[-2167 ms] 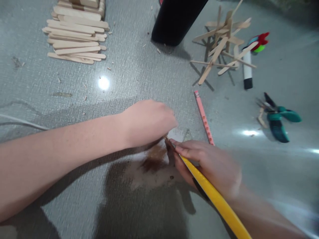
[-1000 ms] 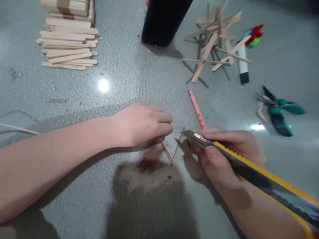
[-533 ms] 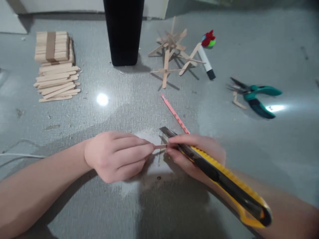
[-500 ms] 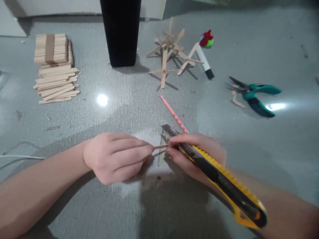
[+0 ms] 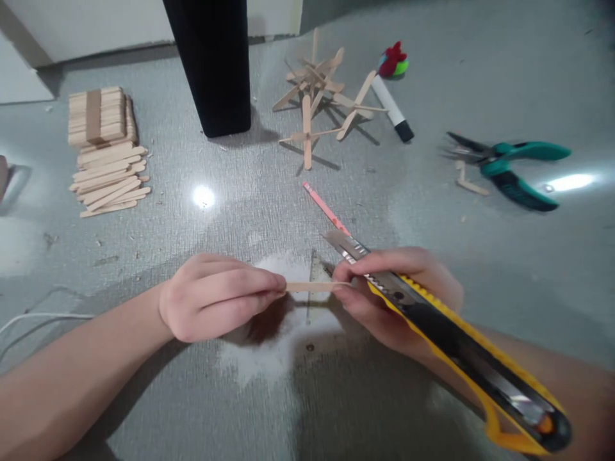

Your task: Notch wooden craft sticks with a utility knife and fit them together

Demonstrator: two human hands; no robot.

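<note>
A wooden craft stick (image 5: 311,287) is stretched level between my hands. My left hand (image 5: 218,296) pinches its left end with the fingers closed. The thumb and a finger of my right hand (image 5: 398,294) grip its right end. The same right hand also carries a yellow and black utility knife (image 5: 446,339), its blade out and pointing up and left, away from the stick. Beneath the stick lies a clear ruler or set square (image 5: 314,266) on a whitish patch of the table. Just beyond the knife blade rests a pink patterned pencil (image 5: 321,203), partly hidden.
At the left are a banded bundle of craft sticks (image 5: 108,115) and a loose pile (image 5: 113,182). A black upright object (image 5: 216,77) stands at the back. Crossed-stick assemblies (image 5: 307,134), a white marker (image 5: 391,105), a red pompom-like item (image 5: 394,59) and green-handled pliers (image 5: 519,169) lie beyond my hands.
My hands have drawn apart slightly, and more of the craft stick shows, its flat face turned to view. The knife has shifted right. The camera view has tilted a little.
</note>
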